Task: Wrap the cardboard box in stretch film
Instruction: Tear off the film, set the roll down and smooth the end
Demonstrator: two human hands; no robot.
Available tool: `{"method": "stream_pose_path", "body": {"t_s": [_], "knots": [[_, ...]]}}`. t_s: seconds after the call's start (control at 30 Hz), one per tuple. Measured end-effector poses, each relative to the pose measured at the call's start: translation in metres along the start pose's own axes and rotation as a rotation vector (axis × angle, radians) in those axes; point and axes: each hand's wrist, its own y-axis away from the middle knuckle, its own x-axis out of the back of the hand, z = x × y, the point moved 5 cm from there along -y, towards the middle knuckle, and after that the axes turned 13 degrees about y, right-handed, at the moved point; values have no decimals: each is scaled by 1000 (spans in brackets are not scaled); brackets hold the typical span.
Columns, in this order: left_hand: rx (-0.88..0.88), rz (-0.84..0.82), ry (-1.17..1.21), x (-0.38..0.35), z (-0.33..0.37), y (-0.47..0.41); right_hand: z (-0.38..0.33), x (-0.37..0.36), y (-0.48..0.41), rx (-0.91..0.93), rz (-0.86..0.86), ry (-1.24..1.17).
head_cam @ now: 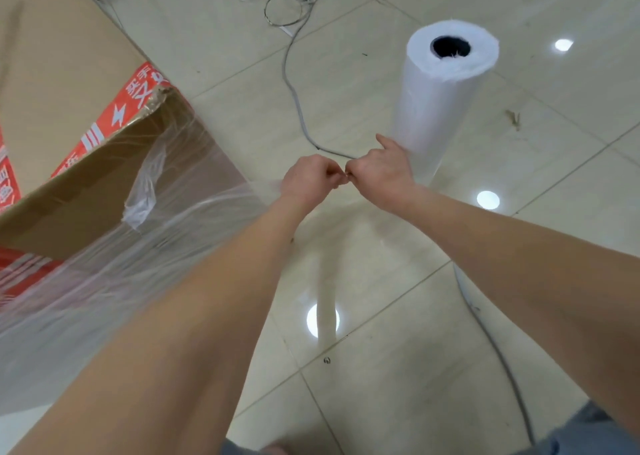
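A large cardboard box (62,84) with red printed tape stands at the left, its near side covered in clear stretch film (145,233). The white film roll (440,101) stands upright on the floor to the right. A stretched sheet of film runs from the box towards the roll. My left hand (306,179) and my right hand (382,172) meet fist to fist between box and roll, each pinching the film with curled fingers. The right index finger sticks out towards the roll.
Glossy beige floor tiles (381,368) reflect ceiling lights. A grey cable (294,87) snakes across the floor behind the hands, with a tangle of white wires (287,1) at the top. Another cable (498,350) curves at the lower right.
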Motion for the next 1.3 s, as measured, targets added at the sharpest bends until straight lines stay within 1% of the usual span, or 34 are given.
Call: {"method": "stream_pose_path", "body": {"t_s": [0.23, 0.4, 0.47, 0.6, 0.67, 0.73, 0.8, 0.9, 1.0, 1.13, 1.3], "knots": [[21, -5, 44, 2, 5, 8, 6, 2, 17, -45, 116, -74], [91, 68, 46, 14, 4, 12, 15, 1, 29, -124, 89, -242], [118, 69, 5, 17, 2, 14, 17, 0, 31, -148, 70, -282], [104, -34, -61, 9, 2, 20, 17, 1, 30, -203, 50, -291], [67, -81, -190, 0, 6, 22, 15, 1, 28, -213, 43, -271], [24, -82, -289, -7, 13, 23, 15, 3, 26, -219, 47, -254], [11, -52, -313, -12, 17, 19, 15, 2, 26, -221, 54, -239], [69, -10, -173, -9, 14, 15, 16, -3, 26, -208, 64, -228], [77, -52, -40, -8, 6, 13, 9, -7, 24, -127, 59, -182], [58, -25, 1, -6, 0, 11, -3, -6, 19, -36, 69, -34], [61, 9, 44, -4, -7, 8, -5, -1, 19, 16, 90, 59]]}}
